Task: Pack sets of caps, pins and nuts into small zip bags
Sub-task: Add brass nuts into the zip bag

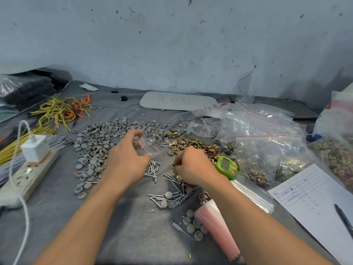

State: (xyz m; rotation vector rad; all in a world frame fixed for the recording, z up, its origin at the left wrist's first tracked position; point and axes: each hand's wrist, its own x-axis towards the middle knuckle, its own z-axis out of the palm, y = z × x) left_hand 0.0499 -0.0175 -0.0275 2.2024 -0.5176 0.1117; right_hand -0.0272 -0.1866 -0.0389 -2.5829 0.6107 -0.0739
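Head view, single cam, items listed by hand.

1. Left hand (125, 159): fingers and thumb curled, pinching a small clear zip bag (150, 148) by its mouth. Bag sits just beyond the fingertips, off the cloth. Contents too faint to tell.
2. Right hand (192, 168): knuckles up, fingers curled tight, tips pinch a small round piece (172, 166). Cap or nut, can't tell. Palm side hidden.
3. Caps (99, 142), grey: big heap beyond and outboard of left hand. A few strays near the right forearm.
4. Pins (152, 169), screw-like: one lot between the two hands, more under and behind the right wrist, partly covered.
5. Nuts (193, 145), brass-coloured: heap just beyond right hand.
6. Timer (226, 166), green: touching-close, outboard of right hand. Digits unreadable.
7. Stack of empty bags (217, 230), pink edge: beside right forearm, near end cut off by the arm.
8. Filled bags (267, 150): well outboard of right hand, glare hides contents.
9. Paper sheet (315, 197) w/ pen (343, 219): far right, both cropped by the frame edge.
10. Power strip (24, 175) w/ charger (35, 148), and wires (57, 111): well outboard of left hand.
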